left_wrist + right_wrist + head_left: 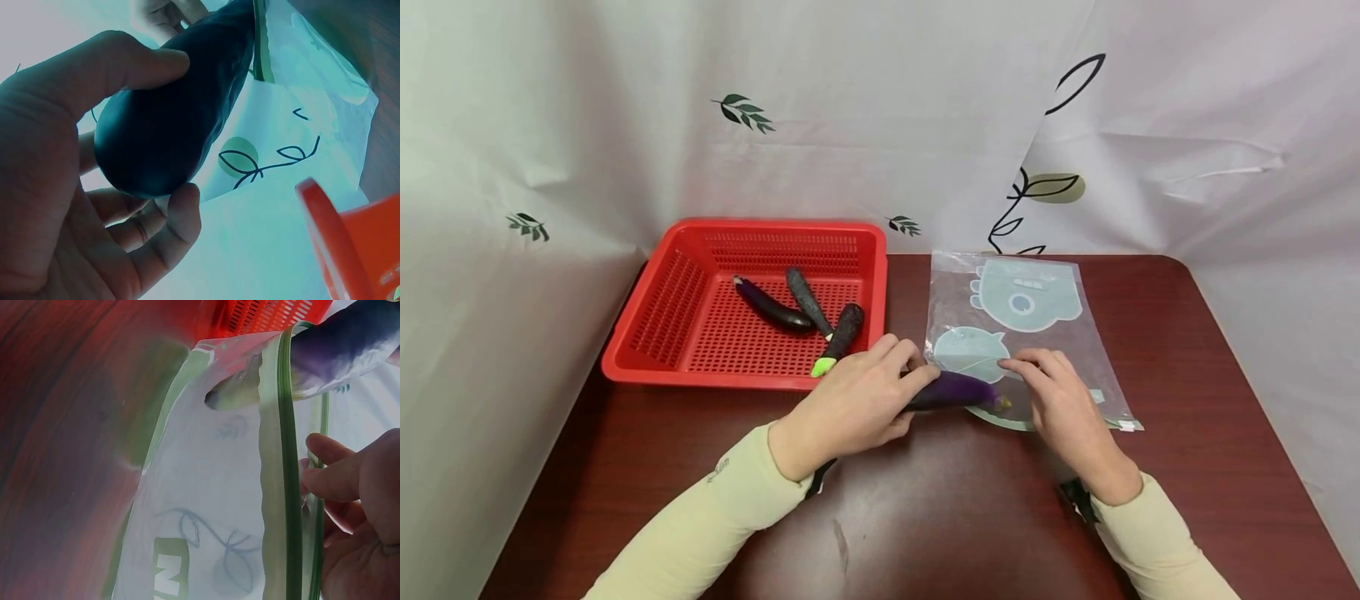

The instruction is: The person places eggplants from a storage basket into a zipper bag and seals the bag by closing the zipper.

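The left hand (857,404) grips a purple eggplant (957,390) by its thick end; the thumb lies along it in the left wrist view, where the eggplant (169,119) looks dark. Its stem end is inside the mouth of a clear zip bag (187,444), seen through the plastic in the right wrist view. The right hand (1067,408) pinches the bag's far edge, with thumb and finger at the green zip strip (289,475). Pale green animal prints mark the bag (1060,358), which lies partly on the table.
A red basket (745,380) stands at the back left, holding a dark eggplant (772,308) and two dark objects, one (845,332) with a bright green end. A white patterned curtain (820,133) hangs behind the brown table (925,533). A white slider (1126,426) sits at the bag's right corner.
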A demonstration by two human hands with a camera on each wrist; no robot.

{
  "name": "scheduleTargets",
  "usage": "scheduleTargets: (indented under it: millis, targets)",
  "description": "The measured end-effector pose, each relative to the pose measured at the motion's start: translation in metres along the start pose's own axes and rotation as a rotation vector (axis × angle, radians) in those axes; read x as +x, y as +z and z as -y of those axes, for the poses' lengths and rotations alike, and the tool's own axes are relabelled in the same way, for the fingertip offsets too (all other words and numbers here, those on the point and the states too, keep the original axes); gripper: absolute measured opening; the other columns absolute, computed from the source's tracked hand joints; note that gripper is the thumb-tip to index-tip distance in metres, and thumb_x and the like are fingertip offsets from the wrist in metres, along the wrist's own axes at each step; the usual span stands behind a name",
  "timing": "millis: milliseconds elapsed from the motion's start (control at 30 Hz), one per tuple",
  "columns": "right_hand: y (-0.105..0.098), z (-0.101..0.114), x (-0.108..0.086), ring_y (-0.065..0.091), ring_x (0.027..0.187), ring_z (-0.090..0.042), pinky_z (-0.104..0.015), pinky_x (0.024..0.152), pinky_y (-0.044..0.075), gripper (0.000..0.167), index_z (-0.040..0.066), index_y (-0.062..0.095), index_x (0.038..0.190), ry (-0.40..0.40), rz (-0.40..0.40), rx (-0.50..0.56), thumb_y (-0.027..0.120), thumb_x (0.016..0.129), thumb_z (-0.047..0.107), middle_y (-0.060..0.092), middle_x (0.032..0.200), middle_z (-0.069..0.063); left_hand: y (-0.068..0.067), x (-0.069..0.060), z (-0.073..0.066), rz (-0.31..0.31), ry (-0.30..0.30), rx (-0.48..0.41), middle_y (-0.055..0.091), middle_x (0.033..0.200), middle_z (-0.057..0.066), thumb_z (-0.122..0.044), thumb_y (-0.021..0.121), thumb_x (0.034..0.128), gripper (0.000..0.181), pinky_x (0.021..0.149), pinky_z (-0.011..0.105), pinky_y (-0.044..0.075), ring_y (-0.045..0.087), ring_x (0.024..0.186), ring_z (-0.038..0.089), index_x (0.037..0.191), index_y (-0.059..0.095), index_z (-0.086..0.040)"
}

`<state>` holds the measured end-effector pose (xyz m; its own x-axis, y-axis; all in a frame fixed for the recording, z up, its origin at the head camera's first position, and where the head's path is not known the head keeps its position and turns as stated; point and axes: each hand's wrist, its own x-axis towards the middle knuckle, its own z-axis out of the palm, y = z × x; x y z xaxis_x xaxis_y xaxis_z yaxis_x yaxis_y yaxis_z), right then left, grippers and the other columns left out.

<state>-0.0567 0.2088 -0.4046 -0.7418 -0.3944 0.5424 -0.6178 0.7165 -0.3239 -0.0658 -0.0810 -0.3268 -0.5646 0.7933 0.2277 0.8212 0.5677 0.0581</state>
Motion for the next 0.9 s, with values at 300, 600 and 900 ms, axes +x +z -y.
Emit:
scheduleTargets:
  millis: [300,600,900]
  targets:
    - [0.002,0.001,0.002,0.057,0.099,-0.029,-0.034,0.081,0.045,0.051,0.000,0.071,0.113,-0.027,-0.046,0.018,0.061,0.073,-0.030,0.065,0.114,-0.011,0.009,0.001,-0.003,-0.118,-0.007,0.005,0.060,0.104,0.006,-0.018,0.078,0.0798,0.044,0.069,0.027,0.052,0.054,0.091,0.020,0.121,0.067,-0.010]
    - [0.002,0.002,0.002,0.058,0.100,-0.031,-0.034,0.082,0.045,0.049,-0.001,0.072,0.113,-0.017,-0.054,0.027,0.060,0.074,-0.030,0.067,0.117,-0.012,0.017,0.006,-0.008,-0.178,-0.031,-0.015,0.063,0.107,0.007,-0.017,0.078,0.0791,0.038,0.085,0.030,0.050,0.056,0.096,0.022,0.113,0.063,-0.006]
    - [0.003,0.003,0.005,0.059,0.101,-0.028,-0.031,0.083,0.046,0.050,0.000,0.072,0.115,-0.012,-0.079,0.030,0.061,0.075,-0.029,0.069,0.118,-0.010,0.027,0.008,-0.013,-0.287,-0.029,-0.006,0.062,0.105,0.007,-0.007,0.069,0.0799,0.027,0.087,0.032,0.050,0.056,0.098,0.023,0.107,0.066,-0.008]
